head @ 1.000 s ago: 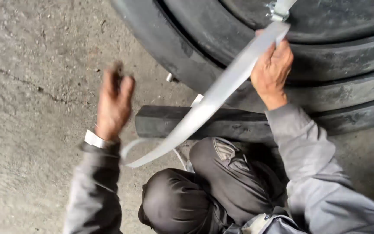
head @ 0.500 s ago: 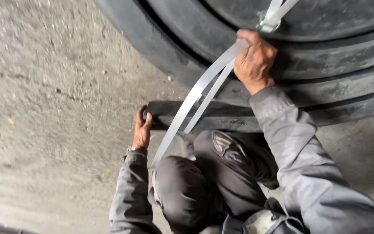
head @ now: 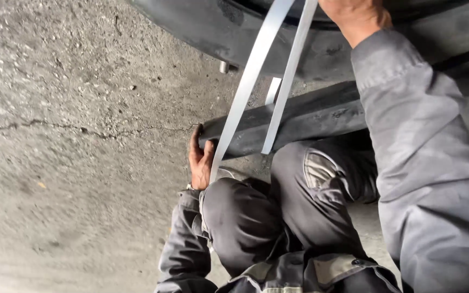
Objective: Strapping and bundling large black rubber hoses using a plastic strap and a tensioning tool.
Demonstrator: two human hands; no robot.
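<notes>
Crouching low, the left hand (head: 199, 160) curls its fingers around the dark beam's (head: 299, 119) near end, while the right hand (head: 356, 16) pinches the steel strap (head: 245, 89) slanting down toward it.

I see open floor (head: 71, 179) on the left; the black beam (head: 310, 116), the straps (head: 245, 92) and the big tire (head: 213, 32) block the far right.

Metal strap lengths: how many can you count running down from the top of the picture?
2. The wider strap slants down to the left hand; the narrower strap ends at the dark beam. Their upper ends run out of view.
</notes>
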